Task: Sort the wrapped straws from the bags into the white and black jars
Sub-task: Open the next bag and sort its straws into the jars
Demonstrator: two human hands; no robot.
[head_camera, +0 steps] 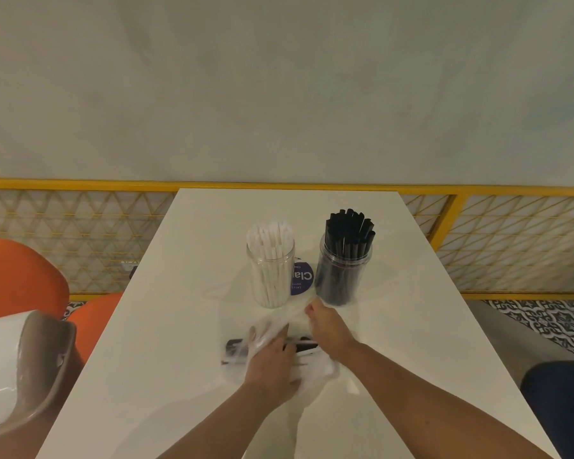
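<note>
1. Now the left hand (272, 362) lies flat on a clear plastic bag (315, 367) on the white desk (166, 326), its fingers (257, 334) spread apart under the crinkled film.
2. Just under those fingers lie dark wrapped straws (234, 347), long axis crosswise; the left hand is nearer.
3. The right hand (328, 326) pinches the film's far edge, fingers together.
4. Beyond the fingers stand the white jar (271, 276) and black jar (342, 273), clear, round and nearly full.
</note>
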